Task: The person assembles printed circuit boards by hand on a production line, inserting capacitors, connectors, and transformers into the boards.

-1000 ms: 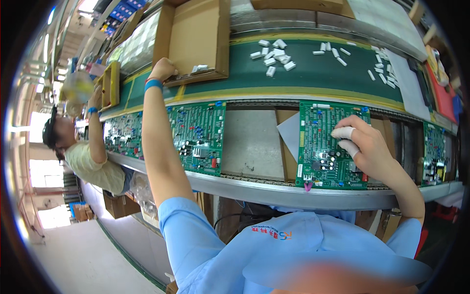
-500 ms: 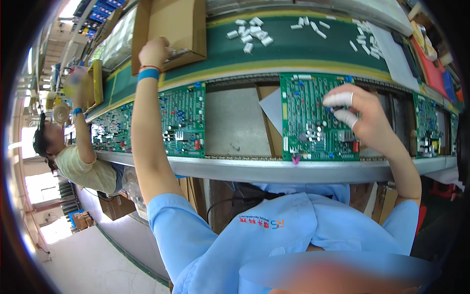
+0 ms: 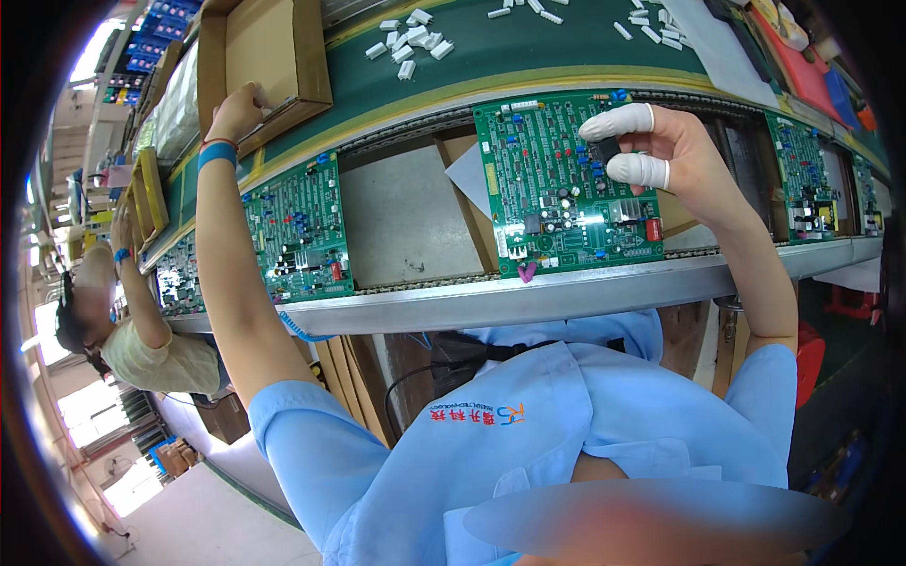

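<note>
My right hand (image 3: 675, 156) hovers over the upper right part of a green circuit board (image 3: 543, 193). White finger cots cover its thumb and forefinger, which pinch a small black component (image 3: 604, 149) just above the board. My left arm stretches far up to the left. My left hand (image 3: 236, 111) rests on the front edge of an open cardboard box (image 3: 274, 47), with a blue band on the wrist. Its fingertips curl into the box, so I cannot see whether they hold anything.
Another green board (image 3: 302, 231) lies left of a grey gap, with more boards (image 3: 802, 179) to the right, all behind a metal rail (image 3: 566, 292). Small white parts (image 3: 408, 42) lie scattered on the green belt. A co-worker (image 3: 142, 349) works at the far left.
My right hand has lifted slightly toward the board's upper right corner, still pinching the component. My left hand stays at the box edge. My head has tipped, shifting the view.
</note>
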